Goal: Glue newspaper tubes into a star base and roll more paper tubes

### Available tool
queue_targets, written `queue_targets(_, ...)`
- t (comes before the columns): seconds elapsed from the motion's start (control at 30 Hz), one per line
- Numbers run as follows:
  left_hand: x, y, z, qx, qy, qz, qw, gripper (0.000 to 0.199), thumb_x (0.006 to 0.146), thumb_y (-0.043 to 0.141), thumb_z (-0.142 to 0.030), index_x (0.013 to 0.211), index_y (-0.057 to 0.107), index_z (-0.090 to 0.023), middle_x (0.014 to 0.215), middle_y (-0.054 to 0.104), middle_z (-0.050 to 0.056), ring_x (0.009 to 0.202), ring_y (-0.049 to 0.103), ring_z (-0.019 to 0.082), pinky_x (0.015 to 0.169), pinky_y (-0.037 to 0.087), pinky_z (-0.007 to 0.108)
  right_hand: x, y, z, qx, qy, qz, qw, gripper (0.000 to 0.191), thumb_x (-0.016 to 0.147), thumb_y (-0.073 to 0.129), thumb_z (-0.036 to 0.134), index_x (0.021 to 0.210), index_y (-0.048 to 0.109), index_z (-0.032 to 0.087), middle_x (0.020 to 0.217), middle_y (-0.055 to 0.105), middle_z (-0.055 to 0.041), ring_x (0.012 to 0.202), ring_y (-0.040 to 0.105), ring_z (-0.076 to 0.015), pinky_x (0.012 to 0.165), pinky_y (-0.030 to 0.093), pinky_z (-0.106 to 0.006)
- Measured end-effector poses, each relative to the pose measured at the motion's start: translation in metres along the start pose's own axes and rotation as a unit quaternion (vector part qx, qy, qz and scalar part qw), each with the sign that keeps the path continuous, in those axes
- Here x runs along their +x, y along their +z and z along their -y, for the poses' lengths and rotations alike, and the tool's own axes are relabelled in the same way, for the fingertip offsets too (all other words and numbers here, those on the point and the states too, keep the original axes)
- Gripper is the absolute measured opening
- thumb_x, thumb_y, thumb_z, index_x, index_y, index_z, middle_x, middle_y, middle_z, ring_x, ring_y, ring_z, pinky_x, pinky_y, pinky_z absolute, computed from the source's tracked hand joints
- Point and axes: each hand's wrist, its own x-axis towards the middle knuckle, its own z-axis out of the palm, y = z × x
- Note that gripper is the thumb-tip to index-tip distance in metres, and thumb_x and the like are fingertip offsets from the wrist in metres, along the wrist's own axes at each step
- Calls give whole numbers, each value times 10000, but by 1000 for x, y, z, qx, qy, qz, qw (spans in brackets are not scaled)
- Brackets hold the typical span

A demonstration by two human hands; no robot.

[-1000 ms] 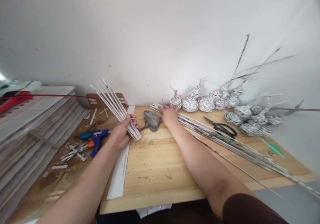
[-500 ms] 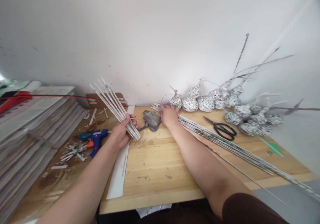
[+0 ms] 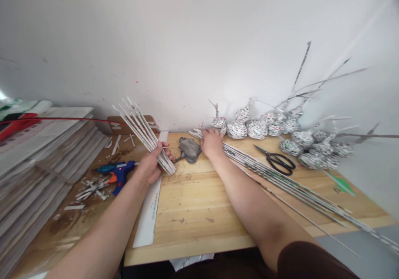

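Note:
My left hand (image 3: 152, 162) is closed around several short rolled-paper sticks (image 3: 140, 125), which fan out up and to the left. My right hand (image 3: 213, 144) curls over the far end of a bundle of long rolled-paper sticks (image 3: 264, 171) lying slantwise on the wooden table (image 3: 183, 212); its fingertips are partly hidden. Between the hands lies a grey, lumpy object (image 3: 189, 148) whose kind I cannot make out. Just behind my right hand stands a small woven paper gourd (image 3: 219, 125) with a thin stem.
Black scissors (image 3: 277, 160) lie right of the sticks. More woven paper gourds (image 3: 257, 128) line the wall. At left are a blue glue gun (image 3: 121, 177), paper scraps (image 3: 93, 189) and a tall paper stack (image 3: 59, 175). A white strip (image 3: 148, 216) lies along the table's left side.
The long sticks have shifted and spread a little, their near ends sliding toward the lower right. The small gourd behind my right hand has tipped slightly, its stem higher. My left hand stays in place.

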Motion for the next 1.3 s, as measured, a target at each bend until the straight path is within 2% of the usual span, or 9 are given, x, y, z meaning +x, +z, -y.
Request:
queue_targets(0.2,0,0,0,-3,3,2,1000,190,902,528,-348,865,590,-171,596,517,-7,545,557,142,671,541,324,-2,-6,2,1,15,-21,1000,310,896,475,331,1088,652,165,1188,570,-169,1129,410,-331,914,295,-458)
queue_targets(0.4,0,0,0,-4,5,2,1000,186,890,550,-352,862,596,-174,595,521,-7,540,560,147,674,544,337,-1,-3,0,-5,48,-24,999,321,890,464,272,1118,653,149,1190,569,-183,1118,431,-327,915,301,-457)
queue_targets(0.6,1,0,0,-2,4,9,1000,190,907,519,-345,862,587,-173,595,522,-9,542,560,141,667,541,325,1,1,-3,-5,24,2,1000,336,926,393,235,1027,711,198,1147,616,-139,1073,472,-301,897,300,-452)
queue_targets(0.77,1,0,0,-5,5,12,1000,193,905,524,-349,859,585,-172,590,522,-11,539,561,141,666,540,323,0,0,-1,-4,24,0,1000,346,925,397,271,1069,701,188,1152,604,-159,1081,469,-313,905,292,-458)
queue_targets(0.97,2,0,0,-9,6,17,1000,198,894,546,-358,859,588,-167,592,518,-13,537,561,138,657,540,312,-2,-1,-2,-8,49,-16,999,326,874,449,233,1100,669,151,1165,594,-180,1064,485,-320,924,277,-464)
queue_targets(1.17,2,-1,1,-14,8,14,1000,202,872,582,-361,864,590,-159,593,522,-10,530,561,139,644,544,317,2,-3,-1,-9,37,0,999,323,912,398,195,1023,701,185,1101,639,-142,1036,524,-301,902,296,-448)
queue_targets(1.3,4,-3,1,-10,9,19,1000,193,900,534,-343,870,582,-159,592,522,-8,530,558,140,631,540,314,4,-8,3,-10,22,9,1000,313,928,400,200,1049,688,177,1109,645,-146,1039,538,-291,887,318,-430)
